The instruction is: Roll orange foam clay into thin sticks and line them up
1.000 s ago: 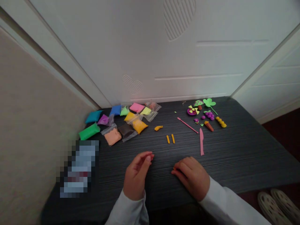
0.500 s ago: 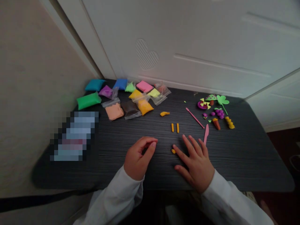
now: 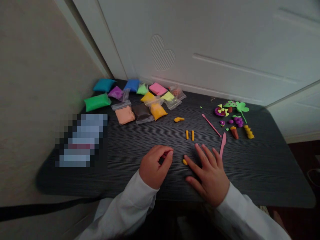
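Note:
My right hand [image 3: 208,171] lies flat on the dark table [image 3: 262,166] with its fingers spread, its index fingertip touching a small orange clay piece [image 3: 184,162]. My left hand [image 3: 155,165] rests beside it with fingers curled toward the thumb; a hint of pink shows in the pinch, too small to name. Two short orange clay sticks [image 3: 190,135] lie just beyond the hands. A pink plastic knife [image 3: 222,144] lies by my right fingertips.
Several coloured clay bags [image 3: 140,101] sit at the back left. An orange clay lump [image 3: 179,119] and a pink stick tool [image 3: 211,125] lie mid-table. Finished clay figures [image 3: 235,116] stand at the back right. A blurred flat object [image 3: 81,140] lies left. White panels rise behind.
My right hand went from curled over the orange piece to flat with fingers spread, the piece now showing at its fingertip. The view shifted left and downward. My left hand stays curled.

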`<state>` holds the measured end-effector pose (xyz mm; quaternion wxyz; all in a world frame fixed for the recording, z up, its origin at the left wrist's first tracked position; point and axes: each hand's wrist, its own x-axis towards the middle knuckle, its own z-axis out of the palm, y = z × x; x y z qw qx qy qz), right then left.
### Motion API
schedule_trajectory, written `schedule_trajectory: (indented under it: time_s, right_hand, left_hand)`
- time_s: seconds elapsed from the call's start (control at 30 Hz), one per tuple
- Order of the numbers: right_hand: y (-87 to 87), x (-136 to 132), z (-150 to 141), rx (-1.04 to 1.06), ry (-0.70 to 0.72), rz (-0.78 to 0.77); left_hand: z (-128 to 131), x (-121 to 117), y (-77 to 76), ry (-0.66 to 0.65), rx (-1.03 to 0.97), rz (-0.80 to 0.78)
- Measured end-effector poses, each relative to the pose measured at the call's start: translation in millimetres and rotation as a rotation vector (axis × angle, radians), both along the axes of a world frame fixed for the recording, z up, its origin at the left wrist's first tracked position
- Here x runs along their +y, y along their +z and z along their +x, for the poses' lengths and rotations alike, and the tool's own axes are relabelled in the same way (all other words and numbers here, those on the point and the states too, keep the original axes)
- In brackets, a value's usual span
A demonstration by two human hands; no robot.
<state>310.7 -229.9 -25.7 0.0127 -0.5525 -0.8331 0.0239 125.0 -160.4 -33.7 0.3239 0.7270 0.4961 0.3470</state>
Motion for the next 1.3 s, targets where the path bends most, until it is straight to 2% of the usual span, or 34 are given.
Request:
schedule_trajectory:
  time_s: [0.07,0.2,0.33,0.47,0.6,0.73,0.87,0.97,1.1,1.13,1.23,1.27,1.3]
  right_hand:
    - [0.6,0,-1,0.002,-0.025,0.002]
    - [2.0,-1,-4,0.015,0.099,-0.075]
    - [2.6,0,-5,0.028,-0.04,-0.018]
    - [5.8,0,-6,0.038,0.103,-0.1]
    - [8.7,3,-6,0.029,-0.029,-0.067]
    - [9.2,6,-6,0.052,0.131,-0.107]
    - [8.8,7,-8,0.045,-0.024,-0.054]
    - [5.7,6,-10,0.074,0.138,-0.089]
    - [1.9,6,-10,0.07,-0.072,-0.015]
    - [1.9,6,-10,0.069,-0.077,-0.016]
    - [3.1,5,-10,0.081,0.084,-0.088]
    - [3.3,5,-10,0.084,0.096,-0.09]
    - [3.3,5,-11,0.084,0.044,-0.063]
  left_hand:
    - [0,0,0.3,0.0,0.002,0.006]
    - [0,-1,0.6,-0.001,0.004,0.004]
    - [0,-1,0.0,0.009,0.014,0.006]
    - [1,1,-0.1,-0.001,0.022,0.005]
    - [0,1,-0.1,-0.005,0.026,-0.006]
    - [-1,1,-1.5,-0.011,0.022,0.003]
    - [-1,0,-2.3,-0.011,0.038,-0.003]
    - [-1,0,-2.0,-0.017,0.038,-0.013]
    - [-1,0,-1.1,-0.009,0.034,-0.011]
    - [-1,0,-1.0,-0.011,0.031,-0.01]
    - [-1,0,-0.9,-0.018,0.028,-0.01]
    - [-1,1,-0.7,-0.016,0.029,-0.01]
    - [-1,0,-0.5,-0.013,0.032,-0.011]
